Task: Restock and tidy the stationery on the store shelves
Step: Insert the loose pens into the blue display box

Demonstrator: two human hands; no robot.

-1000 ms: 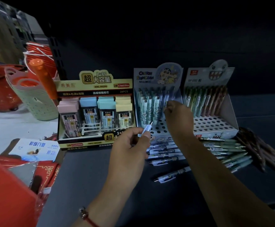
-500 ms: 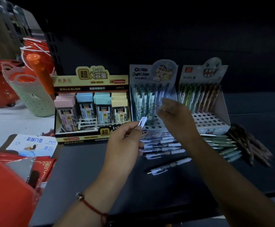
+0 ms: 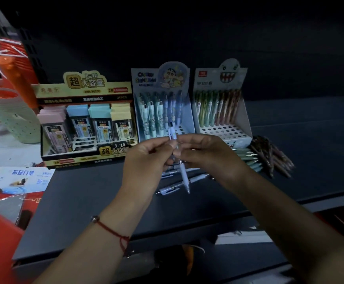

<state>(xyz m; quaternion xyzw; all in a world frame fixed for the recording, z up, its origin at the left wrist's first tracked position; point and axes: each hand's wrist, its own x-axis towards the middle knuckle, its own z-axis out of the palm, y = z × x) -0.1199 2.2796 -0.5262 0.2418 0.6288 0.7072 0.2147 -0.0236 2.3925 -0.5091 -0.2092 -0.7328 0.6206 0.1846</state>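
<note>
Moved: right hand (image 3: 210, 154) now off the cartoon pen box (image 3: 162, 103) and back at chest height, meeting left hand (image 3: 146, 158); a second ago up among the standing pens.
Pen: pale blue pen (image 3: 179, 160) now upright between both hands, clip end above the fingertips, tip hanging below them; earlier poking from the left fist only.
Left fingers: curled, thumb and forefinger pinching the pen's upper barrel.
Right fingers: curled narrow, tips closing on the same barrel from the other side; looks like a hand-over, though which hand bears the weight cannot be told.
Beyond the fingertips: cartoon pen box, back rows filled, front holes bare.
Right of the right fingers: ghost pen box (image 3: 222, 111), back rows filled too, many front holes open.
Below the fingers: loose blue pens (image 3: 173, 188) lying flat on the dark shelf (image 3: 85, 201).
Past the right knuckles: loose green and brown pens (image 3: 269, 158) in a heap beside the ghost box.
Left of the left fingers: lead refill box (image 3: 85, 121), seemingly full.
Done: roughly half of each pen box stocked, by the look of it.
Left: seat this pen, then the loose ones, sorted by box.
</note>
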